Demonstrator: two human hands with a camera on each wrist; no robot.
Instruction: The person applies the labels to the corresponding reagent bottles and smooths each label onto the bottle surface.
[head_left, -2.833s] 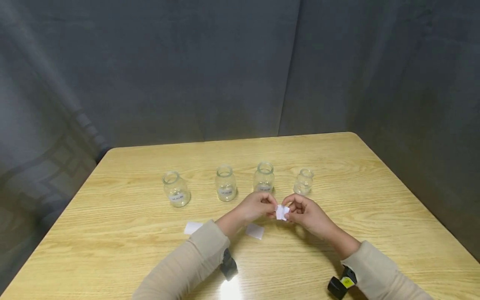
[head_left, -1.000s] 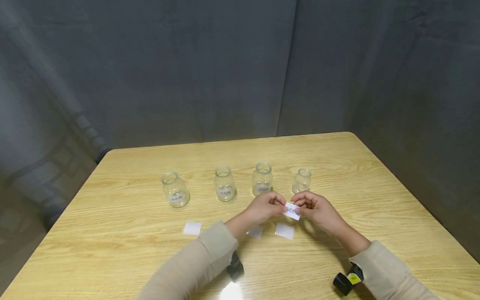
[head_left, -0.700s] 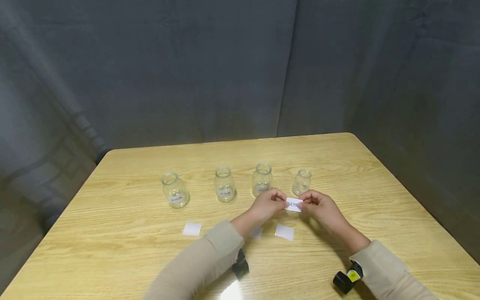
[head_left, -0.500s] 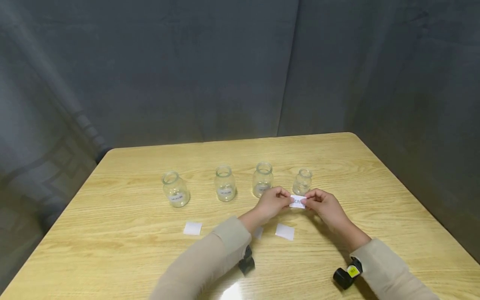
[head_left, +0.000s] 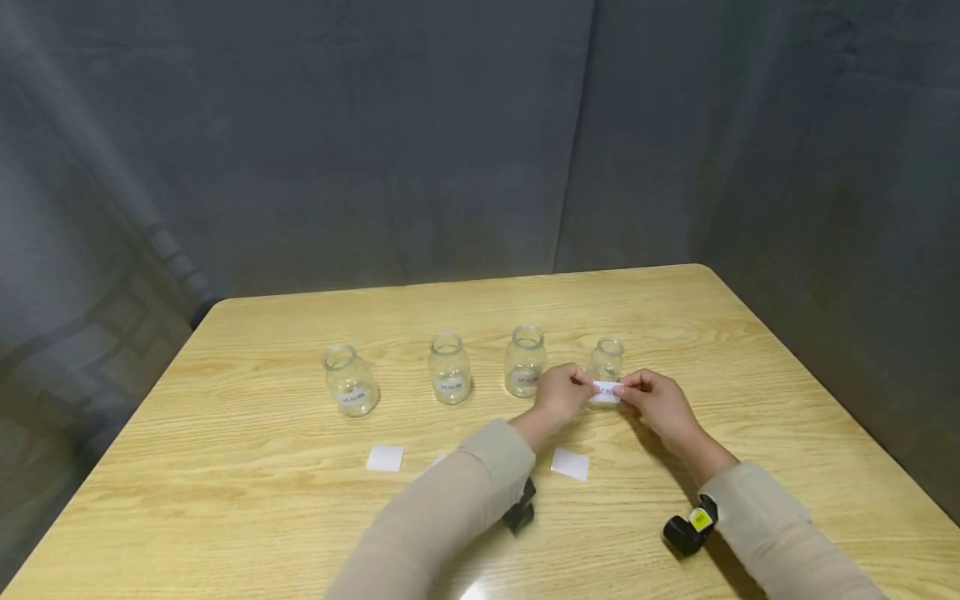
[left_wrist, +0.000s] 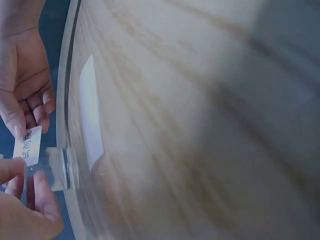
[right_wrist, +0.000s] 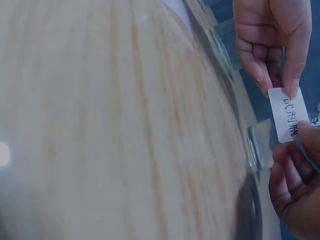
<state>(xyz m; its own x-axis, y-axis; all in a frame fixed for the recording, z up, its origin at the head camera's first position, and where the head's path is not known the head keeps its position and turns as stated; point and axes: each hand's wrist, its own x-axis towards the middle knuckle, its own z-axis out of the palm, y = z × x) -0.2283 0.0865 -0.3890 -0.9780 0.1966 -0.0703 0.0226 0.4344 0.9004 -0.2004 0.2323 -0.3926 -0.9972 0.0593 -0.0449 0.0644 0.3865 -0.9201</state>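
Observation:
A small white label (head_left: 606,392) with dark written characters is stretched between both hands. My left hand (head_left: 561,394) pinches its left edge, and my right hand (head_left: 660,406) pinches the right edge. Right behind the label stands a small clear glass jar (head_left: 606,360), upright, its lower part covered by label and fingers. In the right wrist view the label (right_wrist: 289,115) overlaps the jar (right_wrist: 260,142); whether they touch I cannot tell. To the left stand three larger glass jars, the right one (head_left: 526,358), middle one (head_left: 449,365) and left one (head_left: 349,377), each bearing a similar label.
White paper pieces lie on the wooden table (head_left: 247,500): one at left (head_left: 385,457) and one between the forearms (head_left: 570,464). A third is mostly hidden by the left sleeve (head_left: 450,508). Black wrist cameras hang below both cuffs. A grey curtain (head_left: 390,142) surrounds the table.
Earlier a backing piece was laid on the table. Since then both hands have moved the label, now straightened and facing forward, away from me and right, up to the small jar.

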